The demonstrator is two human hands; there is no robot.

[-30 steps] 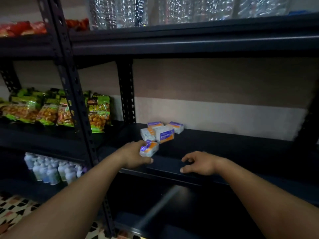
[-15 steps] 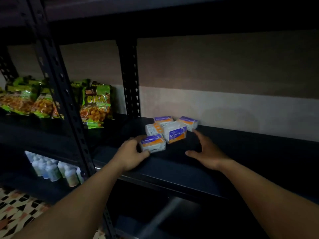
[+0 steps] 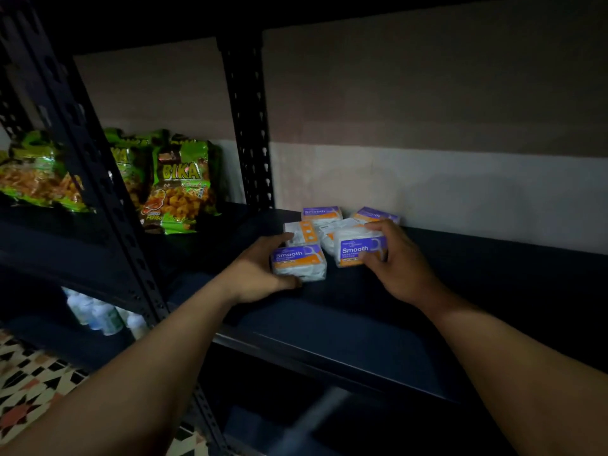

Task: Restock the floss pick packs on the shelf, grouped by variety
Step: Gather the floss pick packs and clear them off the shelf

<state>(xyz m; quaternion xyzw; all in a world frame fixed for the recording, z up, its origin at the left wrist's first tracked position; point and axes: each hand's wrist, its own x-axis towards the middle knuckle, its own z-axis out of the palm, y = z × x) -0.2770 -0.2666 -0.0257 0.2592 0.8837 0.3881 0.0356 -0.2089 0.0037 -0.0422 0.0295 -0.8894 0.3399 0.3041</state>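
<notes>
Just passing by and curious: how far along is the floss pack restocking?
Done: two back packs sit at the rear of the shelf. In hand: the left hand grips the front left pack, the right hand the front right pack. Left: squaring the cluster; the middle pack lies turned differently.

Snack bags [image 3: 39, 182] partly behind shelf post [image 3: 97, 179], lower bottles [image 3: 98, 315] blurred, small print on packs [image 3: 297, 261] unreadable, rear pack [image 3: 375, 212] partly hidden by right hand [image 3: 399, 264]
</notes>
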